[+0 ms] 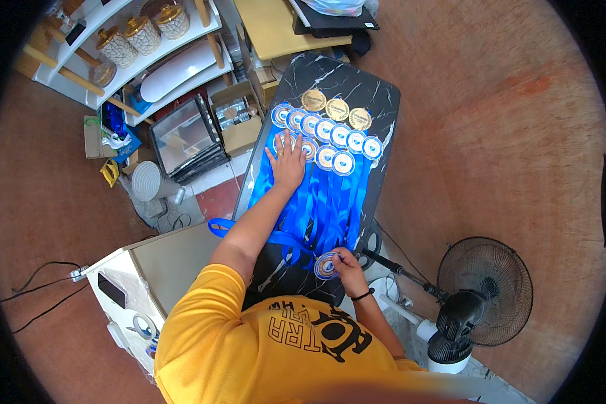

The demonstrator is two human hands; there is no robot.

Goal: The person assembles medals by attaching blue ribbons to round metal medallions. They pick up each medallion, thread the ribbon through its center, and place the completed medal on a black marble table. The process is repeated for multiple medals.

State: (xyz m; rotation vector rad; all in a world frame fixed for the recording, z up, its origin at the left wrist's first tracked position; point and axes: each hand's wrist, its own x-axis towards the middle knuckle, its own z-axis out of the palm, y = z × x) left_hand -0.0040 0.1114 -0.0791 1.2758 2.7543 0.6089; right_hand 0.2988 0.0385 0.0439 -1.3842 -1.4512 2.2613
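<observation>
My left hand [289, 161] lies with fingers spread over medals at the left end of the lower row, partly hiding them. Close to my body, my right hand [348, 268] grips a round medal [326, 266] with a blue rim by its right edge. More blue-rimmed medals [324, 130] lie in overlapping rows on the black marble-patterned table [377, 84]. Above them are three gold medals [337, 109]. Blue ribbons [323, 202] run down from the rows toward me, and one ribbon loop [223, 227] sticks out past the table's left edge under my left arm.
A black fan [485, 291] stands right of the table. On the left are a beige cabinet [175, 262] with scissors [143, 328], a cardboard box [244, 135] and dark stacked trays [190, 138]. White shelves [161, 50] hold gold-lidded jars. Beyond the table is a yellow surface [276, 27].
</observation>
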